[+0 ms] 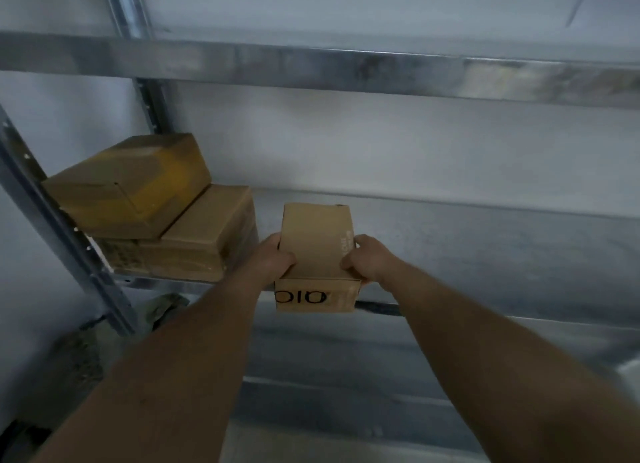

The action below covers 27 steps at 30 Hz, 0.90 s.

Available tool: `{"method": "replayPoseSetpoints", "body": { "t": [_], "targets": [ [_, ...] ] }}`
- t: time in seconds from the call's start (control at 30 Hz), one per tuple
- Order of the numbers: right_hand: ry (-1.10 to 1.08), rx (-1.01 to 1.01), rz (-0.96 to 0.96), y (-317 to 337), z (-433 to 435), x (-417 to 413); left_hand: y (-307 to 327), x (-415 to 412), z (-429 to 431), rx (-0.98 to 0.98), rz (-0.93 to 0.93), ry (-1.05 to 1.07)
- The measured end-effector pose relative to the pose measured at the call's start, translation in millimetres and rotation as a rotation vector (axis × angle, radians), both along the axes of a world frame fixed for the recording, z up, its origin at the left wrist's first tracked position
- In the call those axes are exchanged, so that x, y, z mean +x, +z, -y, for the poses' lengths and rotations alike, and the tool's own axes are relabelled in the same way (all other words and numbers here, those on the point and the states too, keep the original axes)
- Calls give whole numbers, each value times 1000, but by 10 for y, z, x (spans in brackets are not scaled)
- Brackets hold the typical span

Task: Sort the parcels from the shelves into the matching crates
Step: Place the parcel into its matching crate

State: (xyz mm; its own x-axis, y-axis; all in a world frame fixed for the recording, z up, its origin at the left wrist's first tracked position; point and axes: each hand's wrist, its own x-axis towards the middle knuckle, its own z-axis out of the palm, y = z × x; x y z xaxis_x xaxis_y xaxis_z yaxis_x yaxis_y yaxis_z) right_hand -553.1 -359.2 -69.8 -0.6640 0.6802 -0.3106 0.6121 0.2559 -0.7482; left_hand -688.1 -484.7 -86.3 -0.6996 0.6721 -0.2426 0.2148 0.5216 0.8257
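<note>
At shelf (485,254) edge | left hand (273,258), right hand (367,259) grip parcel (317,241) | print "OIO"

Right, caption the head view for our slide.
Left hand and right hand grip a cardboard parcel at the metal shelf.

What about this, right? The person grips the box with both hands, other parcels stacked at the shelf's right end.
No: head view shows the parcels stacked at the left end of the shelf. The left hand and right hand grip the box.
</note>
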Motion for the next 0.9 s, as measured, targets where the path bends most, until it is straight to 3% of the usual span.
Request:
{"method": "replayPoseSetpoints", "body": {
  "t": [0.23, 0.47, 0.9],
  "targets": [
    [-170, -8, -182, 99, -186, 312, 112, 157, -294, 144, -49, -67],
    [-353, -98, -395, 317, -464, 678, 273, 495, -609, 315, 151, 13],
    [-573, -13, -347, 524, -792, 1702, 514, 1422, -1250, 245, 141, -111]
  ]
}}
